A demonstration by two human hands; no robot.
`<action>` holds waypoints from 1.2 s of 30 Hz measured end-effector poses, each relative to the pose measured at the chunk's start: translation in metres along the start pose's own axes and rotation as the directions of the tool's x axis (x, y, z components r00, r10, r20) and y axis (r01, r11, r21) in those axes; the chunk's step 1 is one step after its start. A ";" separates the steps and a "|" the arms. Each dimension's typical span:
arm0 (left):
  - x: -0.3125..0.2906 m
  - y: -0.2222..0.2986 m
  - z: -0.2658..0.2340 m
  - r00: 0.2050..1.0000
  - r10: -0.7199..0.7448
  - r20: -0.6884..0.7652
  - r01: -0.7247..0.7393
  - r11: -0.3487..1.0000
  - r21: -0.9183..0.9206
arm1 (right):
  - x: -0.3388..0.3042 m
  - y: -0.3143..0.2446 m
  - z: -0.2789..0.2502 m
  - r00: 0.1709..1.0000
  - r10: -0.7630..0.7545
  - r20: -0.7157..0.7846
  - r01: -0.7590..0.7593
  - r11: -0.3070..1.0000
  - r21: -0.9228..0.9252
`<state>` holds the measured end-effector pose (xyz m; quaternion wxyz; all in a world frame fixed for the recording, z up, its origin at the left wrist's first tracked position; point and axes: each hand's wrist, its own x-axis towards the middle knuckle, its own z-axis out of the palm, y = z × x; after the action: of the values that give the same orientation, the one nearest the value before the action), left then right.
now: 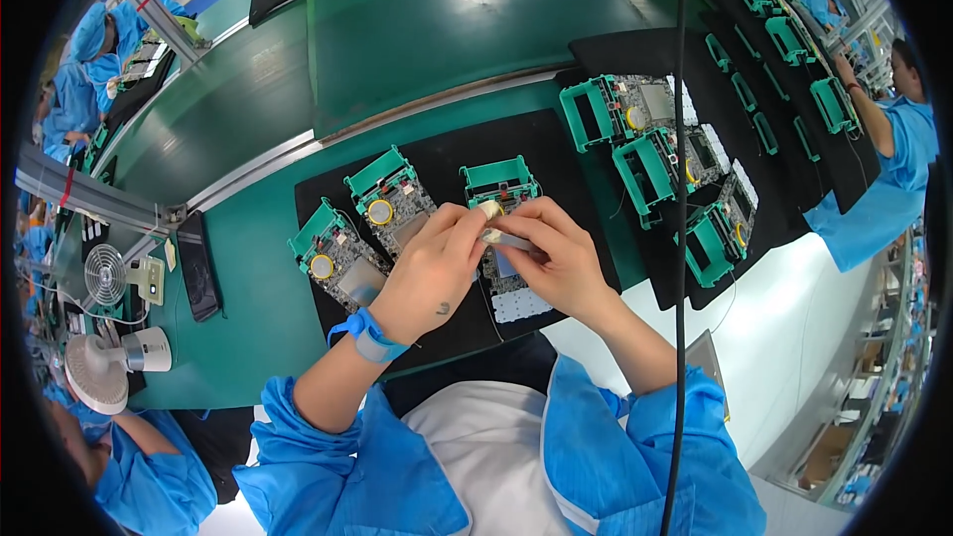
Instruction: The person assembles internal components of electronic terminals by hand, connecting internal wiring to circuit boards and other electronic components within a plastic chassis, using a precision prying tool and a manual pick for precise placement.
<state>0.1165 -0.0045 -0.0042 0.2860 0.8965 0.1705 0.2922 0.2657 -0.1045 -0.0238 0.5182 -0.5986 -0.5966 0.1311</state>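
Observation:
My left hand (434, 263) and my right hand (561, 263) meet over the middle circuit board (511, 288), which has a green plastic frame (499, 174) at its far end. Between thumb and fingers my right hand grips a short, flat grey piece (514, 241); its exact kind is unclear. Pale yellowish covers show on fingertips where the hands meet. The left fingers are pinched together just beside the grey piece, and whatever they hold is hidden. To the left lie two similar boards with green frames (380, 174) and round yellow parts (380, 211).
More boards with green frames (643, 174) rest on a black mat at the right. A black cable (680, 238) hangs down in front of them. A phone (199, 268) and small fans (96, 372) stand at the left. Co-workers in blue sit on both sides.

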 end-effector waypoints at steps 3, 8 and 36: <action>-0.001 -0.004 0.003 0.998 -0.061 0.010 0.062 0.995 -0.081 | 0.000 0.006 -0.004 0.998 -0.061 0.019 0.063 0.988 -0.138; 0.001 -0.013 0.004 0.996 -0.094 0.001 0.091 0.960 -0.264 | -0.005 0.005 -0.006 0.992 0.121 0.021 -0.120 0.992 -0.045; 0.017 -0.014 0.003 0.993 0.004 0.120 0.001 0.999 -0.042 | -0.006 -0.005 -0.018 0.948 0.311 -0.073 -0.319 0.934 -0.160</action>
<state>0.1294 0.0133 -0.0077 0.3143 0.9064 0.1460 0.2416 0.2750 -0.1196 -0.0149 0.4514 -0.7313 -0.4897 0.1470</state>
